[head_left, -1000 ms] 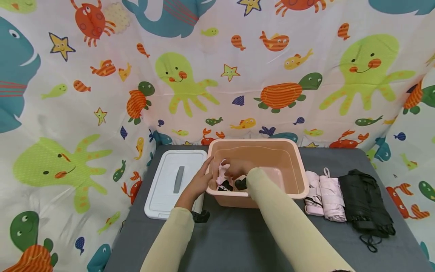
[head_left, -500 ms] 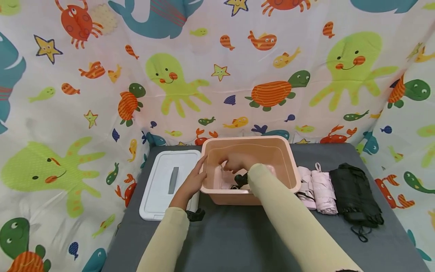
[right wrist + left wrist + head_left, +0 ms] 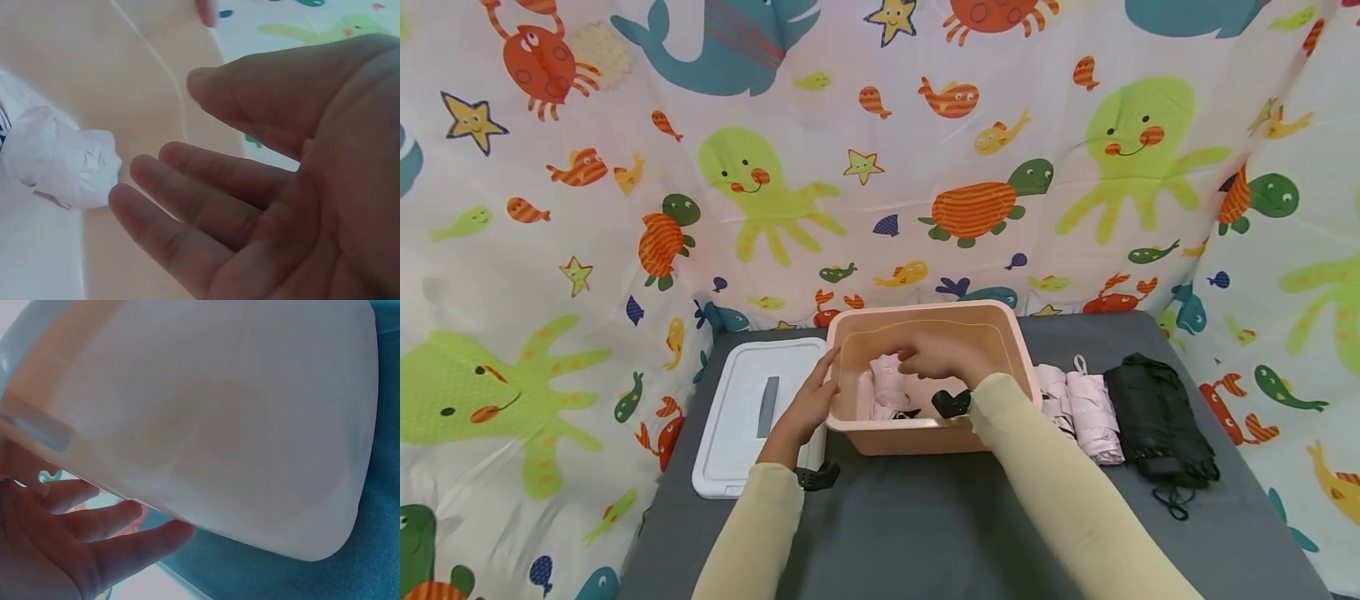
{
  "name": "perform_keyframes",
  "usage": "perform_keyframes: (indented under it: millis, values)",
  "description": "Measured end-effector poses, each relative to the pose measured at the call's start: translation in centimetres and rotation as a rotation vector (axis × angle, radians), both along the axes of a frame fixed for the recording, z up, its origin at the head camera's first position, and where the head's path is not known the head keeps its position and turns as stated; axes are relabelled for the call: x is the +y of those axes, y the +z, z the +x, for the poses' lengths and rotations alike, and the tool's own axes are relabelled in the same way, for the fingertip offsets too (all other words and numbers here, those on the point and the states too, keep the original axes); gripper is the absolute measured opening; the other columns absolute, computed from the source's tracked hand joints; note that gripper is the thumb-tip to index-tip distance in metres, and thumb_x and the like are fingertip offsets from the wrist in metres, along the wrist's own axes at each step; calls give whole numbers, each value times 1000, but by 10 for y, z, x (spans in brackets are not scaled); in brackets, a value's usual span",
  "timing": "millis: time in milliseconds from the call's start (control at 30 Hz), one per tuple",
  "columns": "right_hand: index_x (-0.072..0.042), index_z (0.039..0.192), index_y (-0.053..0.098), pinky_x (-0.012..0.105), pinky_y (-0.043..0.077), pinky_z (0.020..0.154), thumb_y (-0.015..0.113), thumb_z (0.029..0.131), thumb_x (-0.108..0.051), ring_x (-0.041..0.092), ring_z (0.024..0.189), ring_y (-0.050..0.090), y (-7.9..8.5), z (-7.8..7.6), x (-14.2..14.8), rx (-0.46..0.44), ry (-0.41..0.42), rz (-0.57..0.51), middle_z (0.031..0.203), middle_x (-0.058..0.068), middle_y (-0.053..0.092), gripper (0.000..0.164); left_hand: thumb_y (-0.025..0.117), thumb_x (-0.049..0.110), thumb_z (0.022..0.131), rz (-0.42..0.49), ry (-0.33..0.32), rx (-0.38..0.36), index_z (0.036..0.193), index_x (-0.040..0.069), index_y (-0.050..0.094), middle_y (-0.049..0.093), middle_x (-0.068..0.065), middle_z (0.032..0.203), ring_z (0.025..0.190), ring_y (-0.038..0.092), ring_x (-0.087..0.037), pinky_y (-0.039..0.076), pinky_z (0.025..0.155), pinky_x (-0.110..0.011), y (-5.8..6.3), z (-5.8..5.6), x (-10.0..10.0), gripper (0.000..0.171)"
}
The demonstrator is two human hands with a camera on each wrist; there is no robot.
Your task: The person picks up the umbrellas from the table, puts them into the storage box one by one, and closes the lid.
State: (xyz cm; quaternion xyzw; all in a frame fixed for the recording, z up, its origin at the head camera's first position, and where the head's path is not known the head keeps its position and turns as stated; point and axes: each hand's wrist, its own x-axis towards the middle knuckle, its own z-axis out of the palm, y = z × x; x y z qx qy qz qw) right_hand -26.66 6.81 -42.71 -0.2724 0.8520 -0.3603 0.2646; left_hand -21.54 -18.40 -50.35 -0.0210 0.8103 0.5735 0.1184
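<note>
A peach plastic bin [image 3: 932, 310] stands at the back of the table. My left hand [image 3: 807, 408] touches the outside of its left wall, fingers fairly straight; the left wrist view shows the fingertips against the bin wall [image 3: 250, 444]. Inside the bin, toward the left, lies a pale pink folded umbrella [image 3: 889, 383], with a small black-and-white part at its near end. Above it and to its right hovers my right hand [image 3: 942, 357]. In the right wrist view that hand [image 3: 250, 206] has its fingers extended and holds nothing, apart from the pink bundle.
Left of the bin lies a white lid [image 3: 730, 442] with a grey handle [image 3: 768, 407]. To the right are two pink folded umbrellas, one with a loop [image 3: 1093, 417], and a black folded umbrella [image 3: 1161, 421] with a cord. A patterned curtain [image 3: 820, 200] hangs behind.
My right hand has let go of the pink folded umbrella, which now lies on the bin floor, and has risen slightly rightward. The left hand stays at the bin's left wall.
</note>
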Motion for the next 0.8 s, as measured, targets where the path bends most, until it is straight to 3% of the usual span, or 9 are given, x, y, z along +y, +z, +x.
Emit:
perform_keyframes:
  millis: [133, 367, 433, 600, 667, 800]
  values:
    - [-23, 136, 56, 38, 53, 85, 55, 95, -15, 26, 108, 60, 2, 8, 13, 23, -38, -48, 134, 4, 59, 41, 37, 15, 96, 7, 0, -21, 151, 41, 23, 18, -3, 162, 140, 34, -35, 44, 101, -55, 0, 0, -4, 63]
    - [-15, 142, 49, 49, 48, 98, 55, 96, -19, 34, 128, 52, 6, 19, 38, 51, -102, -52, 139, 14, 55, 46, 39, 18, 95, -8, 4, -49, 150, 43, 24, 17, -1, 162, 143, 31, -35, 42, 102, -56, 0, -1, -10, 63]
    - [-17, 142, 49, 50, 48, 98, 55, 96, -19, 35, 128, 52, 6, 21, 45, 69, -116, -42, 138, 14, 55, 47, 39, 15, 94, -17, -3, -61, 152, 39, 22, 16, -4, 162, 143, 30, -37, 41, 103, -56, 11, 3, -8, 65]
    - [-16, 141, 50, 51, 46, 100, 56, 96, -17, 36, 128, 52, 10, 28, 64, 102, -135, -70, 140, 14, 54, 46, 38, 13, 95, -18, -22, -63, 154, 33, 20, 14, -7, 163, 143, 29, -39, 40, 104, -58, 12, 3, -7, 65]
    - [-14, 141, 50, 51, 46, 101, 57, 96, -18, 36, 128, 52, 11, 32, 72, 115, -136, -89, 141, 13, 53, 46, 38, 14, 95, -17, -14, -46, 153, 38, 22, 15, -4, 163, 142, 30, -37, 40, 104, -57, 2, 0, -9, 65]
    - [-14, 141, 50, 51, 46, 101, 56, 97, -24, 37, 128, 51, 11, 42, 89, 135, -166, -96, 143, 12, 51, 46, 38, 15, 93, -35, -4, -22, 151, 41, 23, 16, -2, 162, 143, 29, -35, 36, 106, -59, -1, 1, -8, 66]
